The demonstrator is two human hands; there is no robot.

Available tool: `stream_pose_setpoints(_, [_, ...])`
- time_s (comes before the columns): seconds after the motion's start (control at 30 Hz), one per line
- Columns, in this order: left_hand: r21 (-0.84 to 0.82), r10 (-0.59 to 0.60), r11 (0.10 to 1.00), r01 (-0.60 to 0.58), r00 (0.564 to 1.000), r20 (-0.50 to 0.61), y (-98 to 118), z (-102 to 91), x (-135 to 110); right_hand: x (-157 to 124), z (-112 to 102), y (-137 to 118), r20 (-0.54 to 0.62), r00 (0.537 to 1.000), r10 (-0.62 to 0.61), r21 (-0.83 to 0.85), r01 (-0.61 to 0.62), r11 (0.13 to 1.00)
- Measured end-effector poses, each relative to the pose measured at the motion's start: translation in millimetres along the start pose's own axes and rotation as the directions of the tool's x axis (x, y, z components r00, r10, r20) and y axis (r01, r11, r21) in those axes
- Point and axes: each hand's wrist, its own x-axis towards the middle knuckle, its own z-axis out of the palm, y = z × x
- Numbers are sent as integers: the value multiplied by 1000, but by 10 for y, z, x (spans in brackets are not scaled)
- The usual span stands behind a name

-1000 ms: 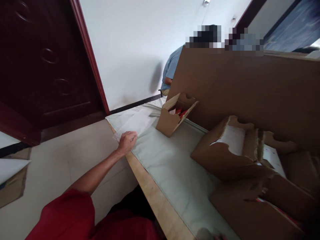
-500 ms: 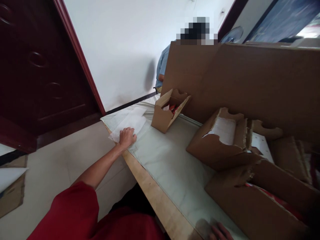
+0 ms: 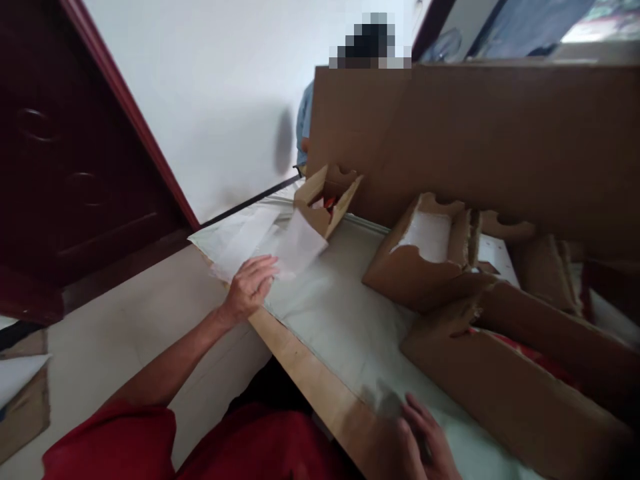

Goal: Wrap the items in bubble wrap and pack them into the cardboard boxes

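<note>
My left hand (image 3: pixel 249 287) reaches out to the far left part of the table (image 3: pixel 310 367) and pinches a thin white sheet (image 3: pixel 295 250) that lifts off a stack of white sheets (image 3: pixel 235 240). My right hand (image 3: pixel 425 443) rests near the table's front edge with fingers spread flat on the pale cover, holding nothing. A small open cardboard box (image 3: pixel 325 197) with red items inside stands just beyond the sheets.
A larger open box (image 3: pixel 420 260) with white contents sits mid-table, more brown boxes (image 3: pixel 510 387) to the right. A tall cardboard panel (image 3: pixel 475 133) stands behind them. A person in a blue shirt (image 3: pixel 303 127) sits behind it. A dark red door (image 3: pixel 75 153) is at left.
My left hand has drawn back toward me with one white sheet lifted from the stack. My right hand has come into view at the table's front edge.
</note>
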Motion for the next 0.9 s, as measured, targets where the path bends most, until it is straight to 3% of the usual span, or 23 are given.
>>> stream_pose_setpoints(0.07, [-60, 248, 968, -242, 962, 112, 288, 174, -162, -19, 104, -268, 7, 987, 163, 223, -161, 962])
stream_pose_setpoints(0.13, [-125, 391, 920, -371, 882, 263, 500, 337, -338, 21, 160, -396, 32, 960, 277, 511, -254, 821])
stream_pose_setpoints(0.2, [-190, 436, 900, -393, 813, 386, 609, 453, -497, 60, 142, -384, 53, 932, 359, 651, -305, 696])
stream_pose_setpoints(0.27, [-217, 382, 924, -316, 812, 441, 627, 512, -605, 51, 69, -322, 56, 918, 393, 671, -326, 666])
stream_pose_setpoints(0.37, [-167, 186, 978, -123, 879, 440, 592, 530, -659, -22, -34, -299, 48, 923, 382, 563, -341, 753])
stream_pose_setpoints(0.47, [-121, 71, 992, -21, 899, 433, 617, 546, -644, -82, -25, -366, 85, 949, 302, 355, -312, 881])
stream_pose_setpoints(0.57, [-114, 56, 993, -6, 898, 437, 725, 633, -613, -115, 89, -426, 84, 985, 154, 105, -162, 981])
stream_pose_setpoints(0.7, [-65, 11, 998, 19, 903, 430, 873, 869, -503, -143, 253, -444, 71, 997, -42, -161, 53, 986])
stream_pose_setpoints(0.77, [-64, 8, 998, 25, 883, 468, 915, 988, -400, -161, 286, -437, 71, 994, -80, -206, 93, 974])
stream_pose_setpoints(0.9, [-181, 8, 974, 137, 775, 632, 970, 1022, -144, -249, 213, -446, 64, 994, -92, -145, 101, 984])
